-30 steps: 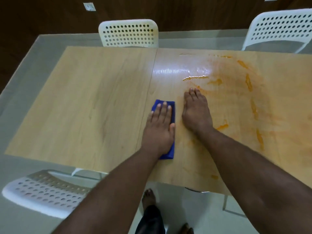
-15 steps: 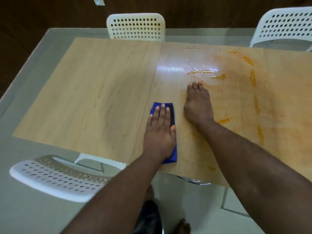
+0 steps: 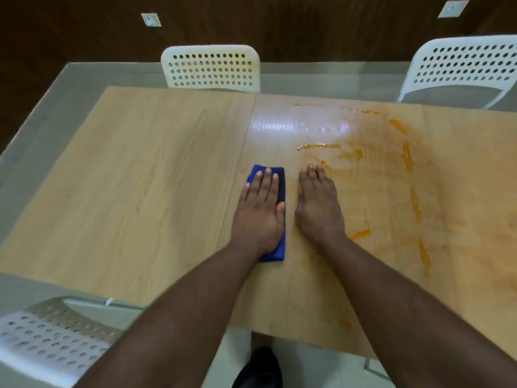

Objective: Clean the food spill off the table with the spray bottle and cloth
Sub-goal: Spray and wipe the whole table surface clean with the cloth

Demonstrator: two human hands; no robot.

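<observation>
A folded blue cloth [image 3: 281, 186] lies on the wooden table [image 3: 140, 191] near its middle seam. My left hand [image 3: 260, 211] presses flat on the cloth with straight fingers. Just to its right, my right hand [image 3: 317, 205] rests flat on the bare tabletop, fingertips at the edge of the orange food spill [image 3: 408, 158]. The spill spreads as smears and streaks over the right half of the table. A wet, shiny patch [image 3: 302, 126] lies beyond the hands. No spray bottle is in view.
A white perforated chair [image 3: 209, 68] stands at the far side, another [image 3: 461, 65] at the far right, and a third [image 3: 50, 340] at the near left. My foot [image 3: 260, 368] shows below the table's near edge.
Both hands stay flat in nearly the same spots. My right hand has drawn slightly closer to the left one. The view has shifted a little.
</observation>
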